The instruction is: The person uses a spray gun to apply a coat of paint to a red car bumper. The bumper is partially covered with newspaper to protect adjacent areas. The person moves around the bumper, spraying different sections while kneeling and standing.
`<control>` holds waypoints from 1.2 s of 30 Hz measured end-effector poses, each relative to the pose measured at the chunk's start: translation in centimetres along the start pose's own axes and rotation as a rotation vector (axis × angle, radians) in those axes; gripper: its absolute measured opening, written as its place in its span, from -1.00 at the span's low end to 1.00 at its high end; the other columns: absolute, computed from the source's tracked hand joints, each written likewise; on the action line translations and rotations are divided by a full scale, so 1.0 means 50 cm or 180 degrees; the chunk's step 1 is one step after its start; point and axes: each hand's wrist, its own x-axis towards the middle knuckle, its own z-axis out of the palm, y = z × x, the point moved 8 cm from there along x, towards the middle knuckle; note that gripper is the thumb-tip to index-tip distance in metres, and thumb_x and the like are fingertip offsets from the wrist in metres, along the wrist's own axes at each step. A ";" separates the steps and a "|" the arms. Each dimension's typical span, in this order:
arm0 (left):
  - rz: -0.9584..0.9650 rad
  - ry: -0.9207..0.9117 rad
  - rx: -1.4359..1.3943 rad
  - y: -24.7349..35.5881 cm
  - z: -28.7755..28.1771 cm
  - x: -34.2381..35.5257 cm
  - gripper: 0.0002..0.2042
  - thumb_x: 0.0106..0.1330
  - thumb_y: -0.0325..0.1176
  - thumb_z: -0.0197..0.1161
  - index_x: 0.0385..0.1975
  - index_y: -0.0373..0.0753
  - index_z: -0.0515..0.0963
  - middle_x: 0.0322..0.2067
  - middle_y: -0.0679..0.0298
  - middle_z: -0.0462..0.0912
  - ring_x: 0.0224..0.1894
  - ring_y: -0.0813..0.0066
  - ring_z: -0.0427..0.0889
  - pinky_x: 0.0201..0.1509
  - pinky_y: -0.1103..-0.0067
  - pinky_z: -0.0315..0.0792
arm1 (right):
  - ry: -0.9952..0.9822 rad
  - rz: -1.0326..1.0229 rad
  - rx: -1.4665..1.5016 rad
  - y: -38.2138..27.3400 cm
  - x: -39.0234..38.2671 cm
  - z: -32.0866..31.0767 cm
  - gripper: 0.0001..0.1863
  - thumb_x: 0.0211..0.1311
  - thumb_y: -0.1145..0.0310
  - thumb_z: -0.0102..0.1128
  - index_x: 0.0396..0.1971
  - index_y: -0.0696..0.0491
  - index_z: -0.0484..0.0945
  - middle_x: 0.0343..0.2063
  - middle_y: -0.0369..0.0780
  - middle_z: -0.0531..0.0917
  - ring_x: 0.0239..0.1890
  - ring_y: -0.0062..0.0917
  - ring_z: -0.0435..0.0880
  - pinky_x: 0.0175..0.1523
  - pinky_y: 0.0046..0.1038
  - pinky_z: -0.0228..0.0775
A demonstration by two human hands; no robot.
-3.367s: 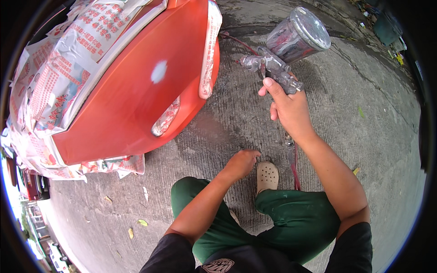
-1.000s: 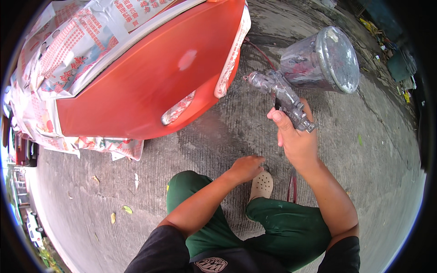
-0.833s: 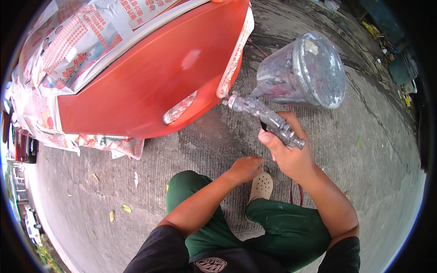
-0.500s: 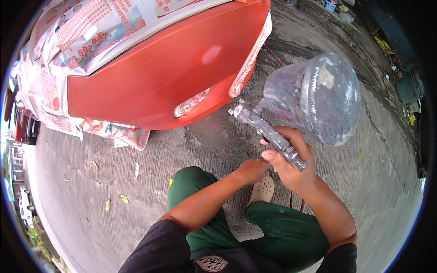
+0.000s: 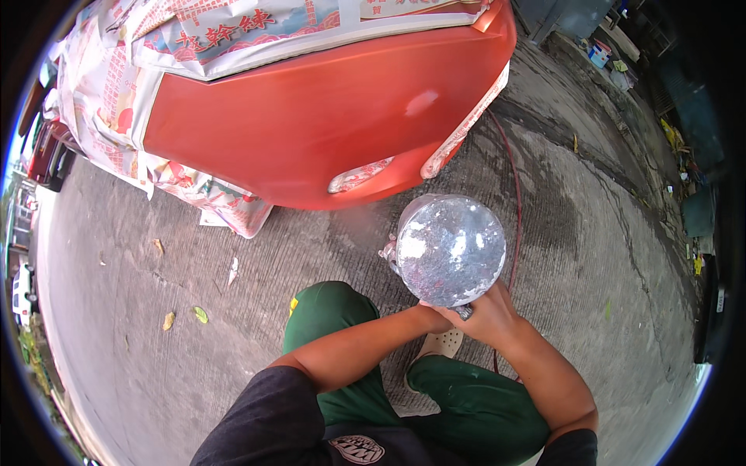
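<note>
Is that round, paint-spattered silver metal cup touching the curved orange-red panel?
Apart: the head view plainly shows grey ribbed concrete ground between the cup and the panel.

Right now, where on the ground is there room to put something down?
There's a wide, mostly bare patch of concrete between the red hose and the litter at the right. A smaller one lies between the green leaf and the green trousers. It's crowded in the middle, where the left hand, right hand and spray gun's cup bunch near the shoe.
</note>
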 end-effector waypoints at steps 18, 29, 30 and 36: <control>-0.0282 -0.1420 0.1334 0.108 -0.067 -0.090 -0.71 0.20 -0.35 0.33 -0.09 -0.24 0.75 -0.05 -0.01 0.76 0.01 0.00 0.76 0.03 0.19 0.63 | 0.1064 0.0201 0.0869 -0.072 0.009 -0.095 -0.42 0.34 0.24 0.45 0.18 0.25 0.43 -0.08 -0.13 0.71 -0.27 -0.62 0.63 -0.14 -0.55 0.51; 0.1031 -0.2291 0.1180 0.382 0.038 -0.311 -0.79 0.22 -0.34 0.36 -0.22 -0.27 0.79 -0.15 0.10 0.81 -0.07 0.18 0.80 -0.12 0.28 0.68 | -0.0115 0.0537 0.1049 -0.063 0.063 0.157 -0.51 0.36 0.29 0.43 0.14 0.24 0.50 -0.18 -0.20 0.75 -0.34 -0.63 0.68 -0.22 -0.53 0.54; 0.1174 -0.2176 0.1142 0.401 0.028 -0.327 -0.79 0.22 -0.34 0.36 -0.23 -0.28 0.79 -0.17 0.11 0.81 -0.07 0.18 0.80 -0.12 0.27 0.68 | -0.0070 0.0694 0.1253 -0.059 0.063 0.176 -0.53 0.36 0.29 0.41 0.12 0.23 0.50 -0.19 -0.21 0.76 -0.38 -0.65 0.66 -0.28 -0.55 0.52; 0.1580 -0.3697 -0.0155 0.505 -0.085 -0.383 -0.64 0.38 -0.18 0.16 -0.34 -0.39 0.72 -0.34 0.08 0.78 -0.31 0.19 0.77 -0.21 0.29 0.67 | 0.0391 0.1633 0.1947 -0.031 0.045 0.276 -0.61 0.36 0.29 0.41 0.08 0.13 0.54 -0.28 -0.24 0.75 -0.51 -0.66 0.63 -0.41 -0.52 0.50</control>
